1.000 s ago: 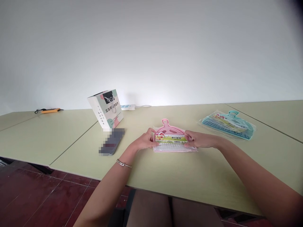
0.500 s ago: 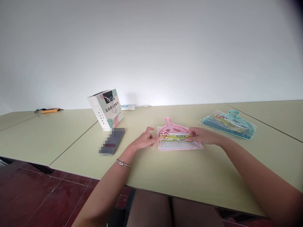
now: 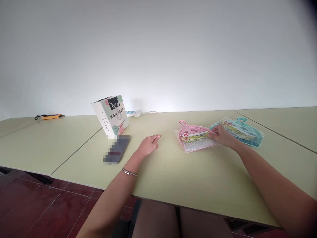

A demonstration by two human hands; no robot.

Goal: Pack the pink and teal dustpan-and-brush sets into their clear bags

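A pink dustpan and brush set point(image 3: 196, 136) in clear plastic wrap, with a printed label across it, is tilted over the table. Closed on its right edge, my right hand point(image 3: 223, 136) pinches the wrap and pan between thumb and fingers. A teal dustpan and brush set point(image 3: 250, 132), also wrapped, lies just behind and to the right of that hand, which partly covers it. My left hand point(image 3: 149, 144), apart from the pink set, rests low over the table with its fingers drawn together and nothing visible in them.
To the left stands a printed paper bag point(image 3: 111, 115), with a dark phone point(image 3: 120, 148), partly blurred out, in front of it. A white power strip point(image 3: 133, 113) and an orange item with a black cord point(image 3: 51, 116) lie by the wall. The table's front edge point(image 3: 173, 203) is near my lap.
My right hand has moved the pink set to the right, turning it a little, close to the teal set. The left hand has come off its left edge, and its fingers have closed together.
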